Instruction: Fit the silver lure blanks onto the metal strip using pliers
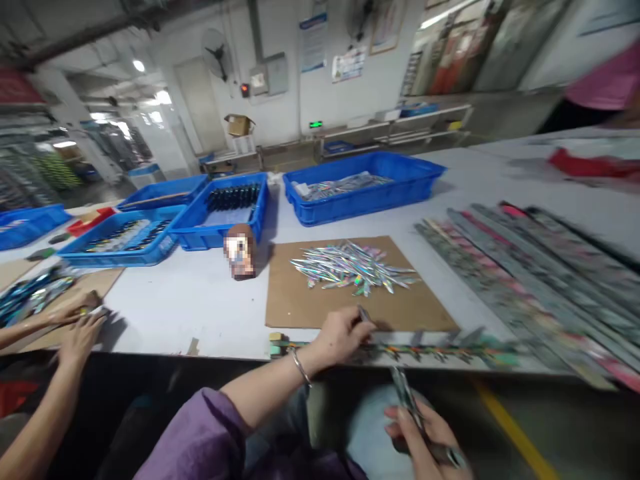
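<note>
My left hand (340, 333) rests on the table's front edge, fingers closed on a small shiny piece at the end of a long patterned strip (440, 350) lying along the edge. Below the table, my right hand (425, 437) grips a thin shiny holographic piece (404, 393) that points up toward the table. A pile of holographic pieces (353, 268) lies on a brown cardboard sheet (300, 303) just beyond my left hand.
Blue bins (365, 193) (225, 230) (125, 253) stand behind the cardboard. Several long patterned strips (540, 273) cover the right side. A co-worker's hands (75, 323) work at the left on another cardboard. A small brown object (241, 252) sits mid-table. A person in pink (600, 80) stands far right.
</note>
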Action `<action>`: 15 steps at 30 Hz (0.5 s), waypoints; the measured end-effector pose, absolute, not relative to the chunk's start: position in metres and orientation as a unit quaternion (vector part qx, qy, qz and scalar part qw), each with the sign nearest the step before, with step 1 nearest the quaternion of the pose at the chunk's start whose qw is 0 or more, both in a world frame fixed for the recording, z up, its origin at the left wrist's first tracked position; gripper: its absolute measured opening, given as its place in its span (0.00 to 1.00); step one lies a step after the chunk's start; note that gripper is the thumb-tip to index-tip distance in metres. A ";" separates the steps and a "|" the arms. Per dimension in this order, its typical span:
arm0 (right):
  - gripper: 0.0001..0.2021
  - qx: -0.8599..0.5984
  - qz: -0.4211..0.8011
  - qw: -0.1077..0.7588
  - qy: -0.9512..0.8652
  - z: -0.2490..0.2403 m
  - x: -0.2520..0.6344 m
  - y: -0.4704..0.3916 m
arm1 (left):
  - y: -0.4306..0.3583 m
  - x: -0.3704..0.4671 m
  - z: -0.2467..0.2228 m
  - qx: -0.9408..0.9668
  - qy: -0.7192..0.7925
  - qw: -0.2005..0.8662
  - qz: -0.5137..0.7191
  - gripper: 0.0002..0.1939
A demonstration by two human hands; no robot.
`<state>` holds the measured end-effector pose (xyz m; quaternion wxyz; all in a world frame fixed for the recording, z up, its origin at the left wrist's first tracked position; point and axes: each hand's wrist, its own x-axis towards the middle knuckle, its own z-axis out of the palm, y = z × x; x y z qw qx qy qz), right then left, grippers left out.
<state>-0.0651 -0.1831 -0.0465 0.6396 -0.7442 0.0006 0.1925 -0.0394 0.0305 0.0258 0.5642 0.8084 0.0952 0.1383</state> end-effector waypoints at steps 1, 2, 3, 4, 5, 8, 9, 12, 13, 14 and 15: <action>0.33 -0.731 0.189 0.656 0.002 -0.048 -0.065 -0.183 | 0.030 -0.032 0.025 0.815 0.092 0.556 0.135 0.09; 0.33 -0.721 0.183 0.668 0.007 -0.050 -0.064 -0.181 | 0.030 -0.026 0.023 0.820 0.088 0.551 0.131 0.10; 0.32 -0.710 0.182 0.680 0.005 -0.051 -0.063 -0.179 | 0.030 -0.021 0.020 0.822 0.083 0.550 0.123 0.11; 0.31 -0.697 0.181 0.694 0.002 -0.051 -0.062 -0.176 | 0.030 -0.017 0.018 0.821 0.078 0.554 0.113 0.12; 0.30 -0.685 0.184 0.705 0.001 -0.051 -0.060 -0.173 | 0.032 -0.015 0.015 0.819 0.071 0.560 0.102 0.13; 0.31 -0.664 0.192 0.723 -0.004 -0.047 -0.056 -0.164 | 0.037 -0.015 0.011 0.811 0.052 0.576 0.084 0.16; 0.31 -0.661 0.191 0.725 -0.006 -0.045 -0.054 -0.162 | 0.038 -0.016 0.011 0.811 0.045 0.578 0.081 0.17; 0.30 -0.674 0.172 0.718 -0.027 -0.043 -0.051 -0.158 | 0.039 -0.020 0.017 0.815 0.023 0.574 0.070 0.18; 0.29 -0.689 0.157 0.706 -0.041 -0.044 -0.051 -0.157 | 0.038 -0.020 0.019 0.816 0.017 0.574 0.065 0.18; 0.27 -0.712 0.136 0.687 -0.058 -0.046 -0.050 -0.156 | 0.037 -0.021 0.020 0.817 0.014 0.573 0.060 0.17; 0.25 -0.741 0.109 0.659 -0.077 -0.049 -0.049 -0.156 | 0.037 -0.021 0.022 0.819 0.013 0.571 0.056 0.17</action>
